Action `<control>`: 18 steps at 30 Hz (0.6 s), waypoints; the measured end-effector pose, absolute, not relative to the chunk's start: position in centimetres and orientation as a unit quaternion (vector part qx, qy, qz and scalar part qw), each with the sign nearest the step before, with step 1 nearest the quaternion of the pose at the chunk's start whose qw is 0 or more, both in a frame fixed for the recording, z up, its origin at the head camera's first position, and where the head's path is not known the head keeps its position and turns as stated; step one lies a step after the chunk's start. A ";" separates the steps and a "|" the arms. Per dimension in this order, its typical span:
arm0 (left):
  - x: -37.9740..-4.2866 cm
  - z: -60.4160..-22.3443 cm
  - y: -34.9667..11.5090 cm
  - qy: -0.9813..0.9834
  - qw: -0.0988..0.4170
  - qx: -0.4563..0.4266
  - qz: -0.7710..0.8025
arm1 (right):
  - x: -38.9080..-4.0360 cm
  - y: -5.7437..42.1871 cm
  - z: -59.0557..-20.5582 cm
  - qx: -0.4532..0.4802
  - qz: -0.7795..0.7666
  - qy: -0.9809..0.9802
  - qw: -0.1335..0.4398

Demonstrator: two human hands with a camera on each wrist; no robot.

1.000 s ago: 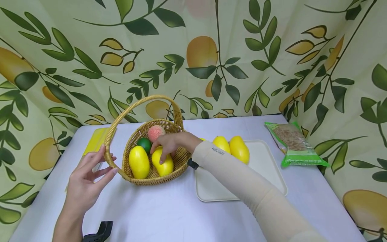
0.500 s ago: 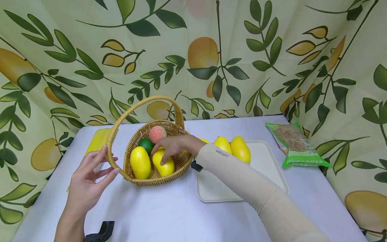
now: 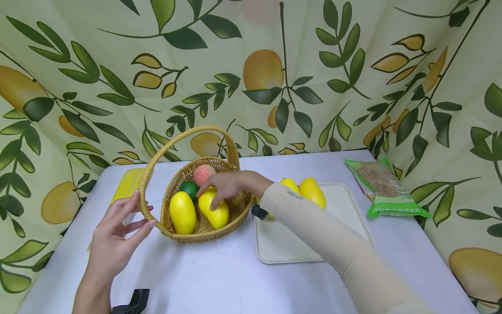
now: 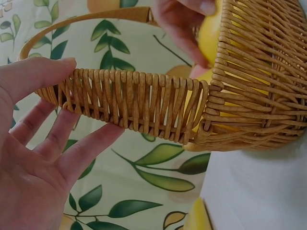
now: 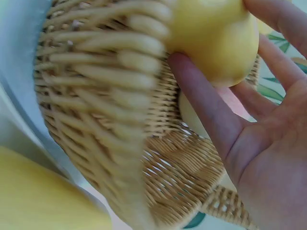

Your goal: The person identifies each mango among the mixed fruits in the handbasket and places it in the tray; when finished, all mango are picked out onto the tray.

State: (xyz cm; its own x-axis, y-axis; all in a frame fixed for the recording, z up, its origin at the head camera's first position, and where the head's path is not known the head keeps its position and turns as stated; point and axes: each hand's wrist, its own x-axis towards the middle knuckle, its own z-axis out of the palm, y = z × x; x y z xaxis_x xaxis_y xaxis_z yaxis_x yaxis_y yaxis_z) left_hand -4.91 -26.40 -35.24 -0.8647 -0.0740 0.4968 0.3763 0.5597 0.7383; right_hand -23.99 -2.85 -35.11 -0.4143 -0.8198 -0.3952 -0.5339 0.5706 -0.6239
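Observation:
A wicker basket (image 3: 208, 237) with a tall arched handle (image 3: 170, 146) stands on the table. Inside lie two yellow mangoes, a left one (image 3: 182, 213) and a right one (image 3: 215, 213), a dark green round fruit (image 3: 189, 189) and a pinkish peach (image 3: 203, 174). My left hand (image 3: 119, 235) pinches the near foot of the handle; in the left wrist view its thumb lies on one edge and the fingertips on the other. My right hand (image 3: 225, 187) reaches into the basket around the right mango; in the right wrist view, thumb and fingers sit on opposite sides of that mango (image 5: 216, 43).
Right of the basket lies a white tray (image 3: 337, 231) with yellow mangoes (image 3: 312, 192) on it, partly behind my right forearm. A green-edged plastic packet (image 3: 386, 187) is at the back right. Something flat and yellow (image 3: 127, 183) lies behind my left hand.
My right hand and forearm have shifted slightly right, with the right mango and the basket's right rim moving a little the same way. The left hand keeps its hold on the handle.

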 end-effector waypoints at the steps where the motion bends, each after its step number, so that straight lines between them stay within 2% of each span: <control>1: -4.9 -35.2 -26.4 -0.849 0.244 -0.088 -0.461 | -24.1 -2.7 -34.9 -0.417 -0.212 0.814 0.344; 7: -4.9 -35.2 -26.3 -0.853 0.242 -0.081 -0.456 | -25.0 -1.9 -33.0 -0.424 -0.257 0.801 0.336; 18: -4.9 -35.2 -26.3 -0.854 0.241 -0.078 -0.455 | -25.0 -0.2 -28.9 -0.486 -0.248 0.784 0.296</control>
State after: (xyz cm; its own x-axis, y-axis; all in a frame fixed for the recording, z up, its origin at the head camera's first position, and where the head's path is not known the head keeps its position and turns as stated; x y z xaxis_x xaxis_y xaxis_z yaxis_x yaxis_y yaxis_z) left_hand -4.90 -26.29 -35.19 -0.8715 -0.0856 0.4828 0.3527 0.5746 0.7385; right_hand -24.96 -0.24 -28.85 -0.3530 -0.9086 -0.2231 -0.6145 0.4050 -0.6771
